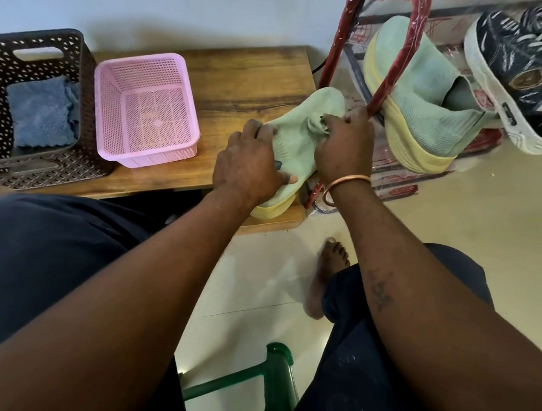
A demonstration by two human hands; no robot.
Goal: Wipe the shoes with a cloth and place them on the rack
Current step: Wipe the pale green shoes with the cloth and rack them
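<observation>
A pale green knit shoe (297,135) with a yellow sole lies on its side at the right end of a wooden table (244,80), just right of the middle of the frame, with its toe pointing up and to the right towards the foot of a red rack (405,52). The left hand (249,164) is wrapped over the heel end of the shoe, its fingers curled round the upper and its thumb pressed on the side near the sole. The right hand (343,146), with a copper bangle (345,186) on its wrist, pinches a bunched fold of green fabric at the shoe's opening. A matching second green shoe (423,97) rests tilted on the rack in the upper right, behind one of the red bars, and a dark sneaker (524,70) with a white sole sits beside it at the right edge. On the table to the left stands a pink basket (112,105), and further left, at the frame's edge, a brown basket (47,170) holds a folded blue cloth (41,111). Below the table a bare foot (329,267) stands on the pale floor, and part of a green chair (276,373) shows at the bottom centre.
</observation>
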